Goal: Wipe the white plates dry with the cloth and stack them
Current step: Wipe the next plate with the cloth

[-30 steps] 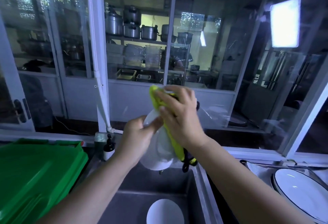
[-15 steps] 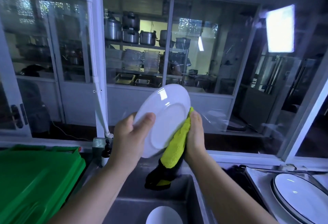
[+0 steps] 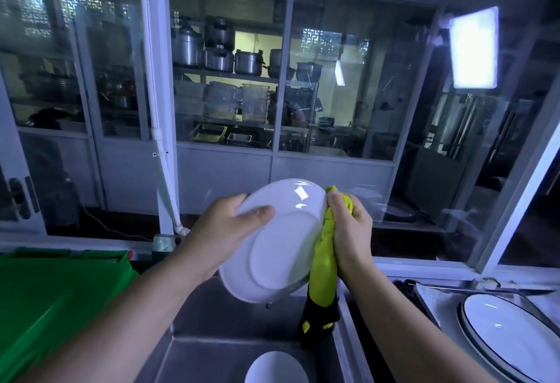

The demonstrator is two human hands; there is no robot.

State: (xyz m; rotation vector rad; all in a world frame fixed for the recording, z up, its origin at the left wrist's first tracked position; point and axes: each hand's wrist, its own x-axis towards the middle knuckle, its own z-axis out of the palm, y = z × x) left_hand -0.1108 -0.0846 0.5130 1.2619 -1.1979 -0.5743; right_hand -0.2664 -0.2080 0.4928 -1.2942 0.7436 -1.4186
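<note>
Head view shows me the white plate (image 3: 278,249) held tilted above the sink (image 3: 212,352), one face toward me. I judge it stiff, glazed, slick when wet and breakable, so best held at the rim. My left hand (image 3: 224,231) grips it there, thumb over the rim, the rest hidden behind. My right hand (image 3: 351,231) has its fingers (image 3: 336,203) curled tight round the yellow-green cloth (image 3: 325,261), against the plate's right edge.

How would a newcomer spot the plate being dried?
Find the grey steel sink, bottom centre. Above it the left hand grips a tilted white round plate, the right hand's yellow-green cloth at its edge. Only it is aloft; the sink's plate and dark-rimmed plates rest lower.
</note>
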